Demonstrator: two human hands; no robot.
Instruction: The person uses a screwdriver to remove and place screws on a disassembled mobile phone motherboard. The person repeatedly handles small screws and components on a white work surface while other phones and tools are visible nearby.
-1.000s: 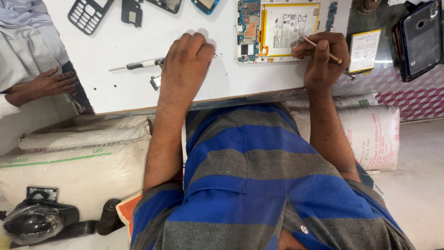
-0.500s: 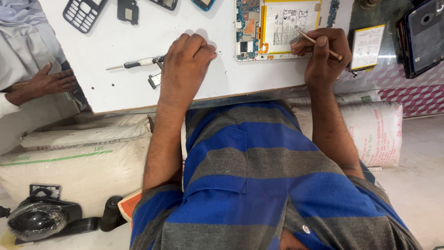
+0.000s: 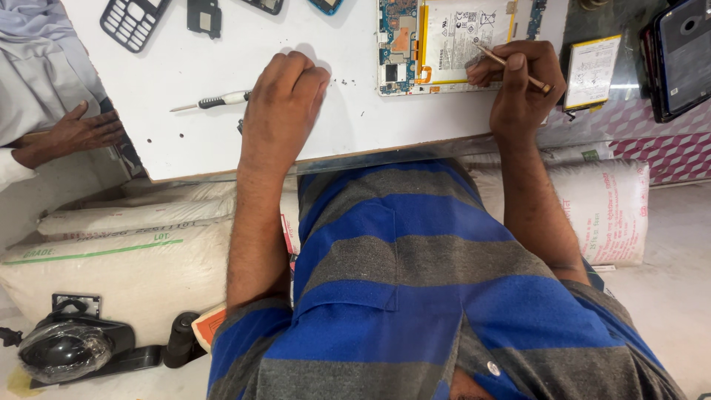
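Opened white tablet with exposed circuit board (image 3: 444,44) cropped by top edge; black keypad frame (image 3: 133,22) likewise; tiny dark screws (image 3: 344,81) indistinct.

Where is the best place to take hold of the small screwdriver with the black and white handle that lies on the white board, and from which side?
Grip the small screwdriver by its thicker black and white handle, coming from above. It lies flat on the white board, thin metal tip pointing away from the left hand, handle end nearest it.
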